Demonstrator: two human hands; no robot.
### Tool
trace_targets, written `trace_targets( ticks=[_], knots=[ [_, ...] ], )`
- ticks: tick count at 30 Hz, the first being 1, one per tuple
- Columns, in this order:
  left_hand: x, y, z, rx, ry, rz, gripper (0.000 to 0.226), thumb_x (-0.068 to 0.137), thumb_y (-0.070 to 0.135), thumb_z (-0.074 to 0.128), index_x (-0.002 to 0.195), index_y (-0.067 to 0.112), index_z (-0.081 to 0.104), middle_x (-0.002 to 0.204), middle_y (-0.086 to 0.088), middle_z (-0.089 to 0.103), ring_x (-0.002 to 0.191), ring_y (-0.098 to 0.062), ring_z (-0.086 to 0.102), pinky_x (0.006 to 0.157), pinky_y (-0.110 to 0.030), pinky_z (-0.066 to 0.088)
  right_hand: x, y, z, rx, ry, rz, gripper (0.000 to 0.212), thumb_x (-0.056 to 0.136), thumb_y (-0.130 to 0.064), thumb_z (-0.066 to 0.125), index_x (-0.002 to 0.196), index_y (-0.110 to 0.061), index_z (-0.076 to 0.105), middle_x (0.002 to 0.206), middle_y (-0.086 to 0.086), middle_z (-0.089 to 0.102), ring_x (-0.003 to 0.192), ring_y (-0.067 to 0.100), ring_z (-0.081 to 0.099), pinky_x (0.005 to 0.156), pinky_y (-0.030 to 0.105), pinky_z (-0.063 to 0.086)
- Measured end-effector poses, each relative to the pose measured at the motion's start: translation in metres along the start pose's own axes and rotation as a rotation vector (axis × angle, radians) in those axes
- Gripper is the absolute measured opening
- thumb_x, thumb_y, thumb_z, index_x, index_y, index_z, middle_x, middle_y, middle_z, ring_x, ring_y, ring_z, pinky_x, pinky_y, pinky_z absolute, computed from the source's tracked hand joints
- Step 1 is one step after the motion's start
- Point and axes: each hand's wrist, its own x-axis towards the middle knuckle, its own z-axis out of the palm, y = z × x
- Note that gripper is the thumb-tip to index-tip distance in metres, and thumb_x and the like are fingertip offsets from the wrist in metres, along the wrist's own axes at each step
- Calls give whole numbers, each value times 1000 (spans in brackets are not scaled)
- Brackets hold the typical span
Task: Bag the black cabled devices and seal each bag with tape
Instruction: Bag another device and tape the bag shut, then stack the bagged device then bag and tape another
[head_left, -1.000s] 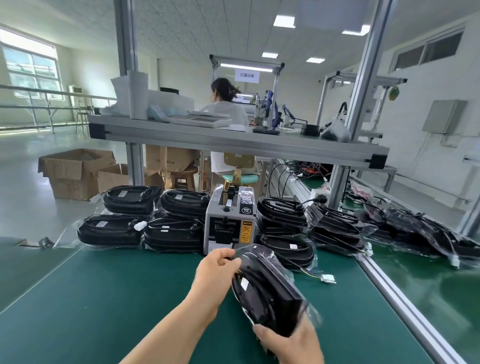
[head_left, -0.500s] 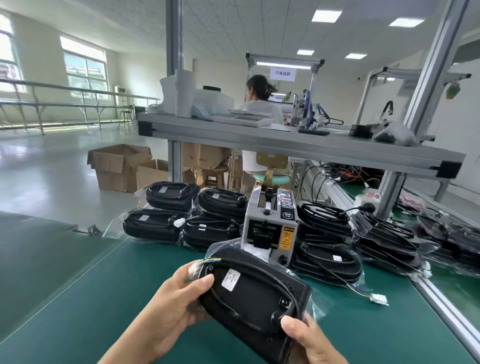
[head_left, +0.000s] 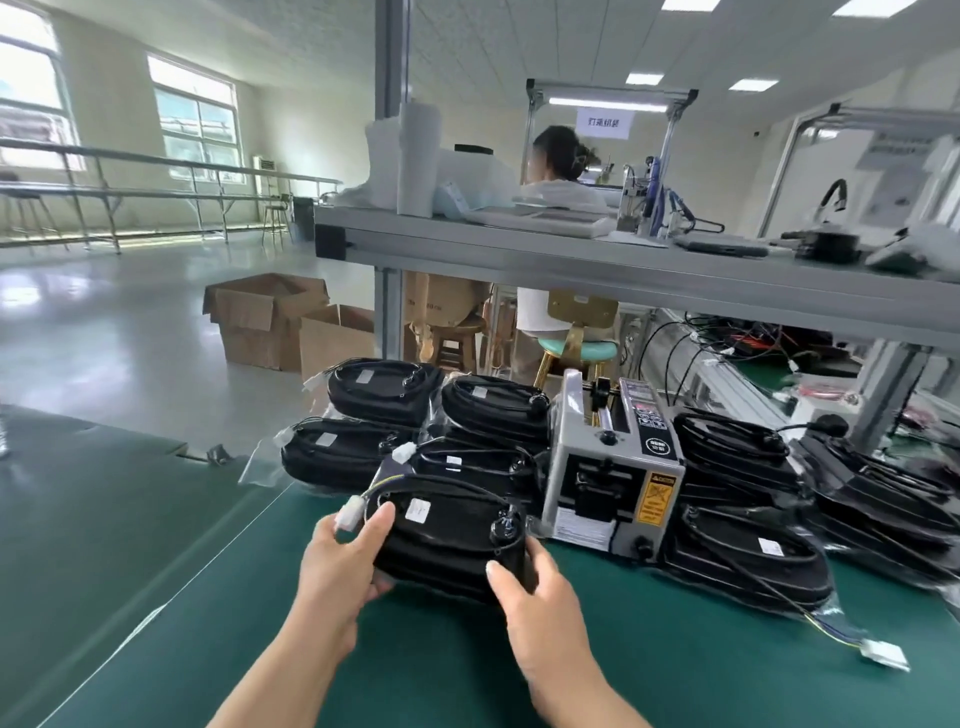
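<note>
Over the green bench (head_left: 156, 571) the bagged black device (head_left: 447, 540), nearer to me a moment ago, is now just left of the tape dispenser (head_left: 613, 467), my left hand (head_left: 337, 561) and right hand (head_left: 535, 597) gripping its ends with curled fingers (head_left: 382, 514), so probably it joins the finished pile (head_left: 493, 415).

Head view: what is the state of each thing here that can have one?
Black cabled device in clear bag: held by both hands.
Left hand: grips the device's left end.
Right hand: grips its right end.
Grey tape dispenser: upright on the green mat.
Brown cardboard boxes: flaps open.
</note>
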Motion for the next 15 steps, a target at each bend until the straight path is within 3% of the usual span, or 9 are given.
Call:
trace_targets(
  ticks=[2,4,6,10,13,15],
  knots=[
    [3,-10,-1,44,-46,15,26,88,30,74,107,20,59,79,-4,77,65,-17,73,62,-35,61,1,6,1,-76,59,-12,46,96,-30,61,141,-35,49,119,-26,61,101,-17,55,90,5,38],
    [5,-16,-2,123,-66,12,29,87,35,74,107,23,58,81,-3,77,69,-18,75,71,-38,61,1,12,3,-143,101,-15,50,100,-32,56,148,-29,43,143,-15,52,125,-2,46,109,18,31],
    [7,-19,-3,238,-62,20,33,86,46,72,108,27,57,87,0,77,75,-21,75,83,-45,57,1,16,7,-186,142,-30,51,101,-31,53,150,-25,40,153,-9,42,141,7,36,116,24,24],
    [-2,-16,0,667,67,146,30,85,64,59,88,35,52,94,11,60,79,-2,59,62,-23,38,2,22,12,-256,237,-59,49,103,-24,50,151,-23,39,156,-9,39,146,9,31,121,25,19],
    [-8,-11,4,716,91,203,31,86,60,61,81,31,50,93,10,49,76,-1,51,59,-19,30,3,25,13,-302,239,-52,50,104,-21,48,152,-24,36,157,-10,36,148,11,28,124,31,18],
    [-9,-11,6,737,97,209,36,86,59,61,82,24,54,92,7,49,75,-4,52,58,-22,32,3,24,13,-318,235,-63,53,104,-20,47,154,-24,32,159,-10,32,148,8,26,122,25,17]
  ],
)
